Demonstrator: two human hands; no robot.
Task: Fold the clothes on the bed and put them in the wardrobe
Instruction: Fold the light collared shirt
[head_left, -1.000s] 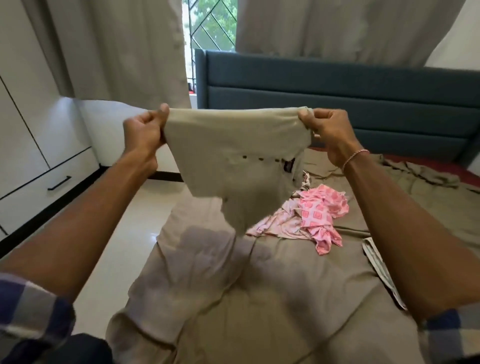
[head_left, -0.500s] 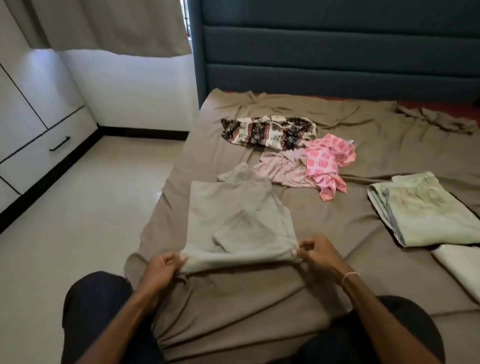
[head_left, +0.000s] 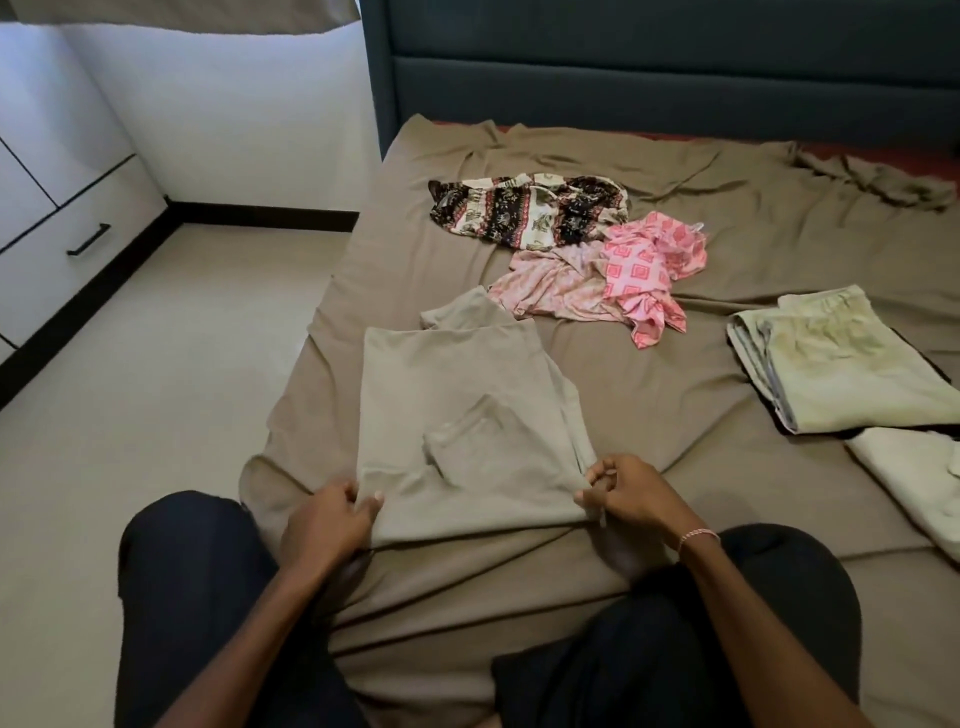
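A beige garment (head_left: 467, 415) lies flat on the bed (head_left: 675, 405), partly folded, with a sleeve turned onto its middle. My left hand (head_left: 332, 519) pinches its near left corner. Its near right corner is pinched by my right hand (head_left: 623, 493), which wears a bracelet. Beyond it lie unfolded clothes: a pink patterned piece (head_left: 644, 270), a pale pink piece (head_left: 550, 286) and a black-and-cream printed piece (head_left: 530, 213). At the right lie a folded pale green garment (head_left: 852, 364) and a folded cream one (head_left: 914, 478). The wardrobe (head_left: 57, 208) stands at the left.
The bed has a brown sheet and a dark blue headboard (head_left: 675, 62). Pale floor (head_left: 156, 364) runs between bed and wardrobe. A drawer with a black handle (head_left: 88, 239) is shut. My knees in dark trousers (head_left: 197, 597) press against the bed's near edge.
One second ago I held the beige garment up in the air by its top corners. It has since been laid flat on the bed, and my hands still pinch its near corners.
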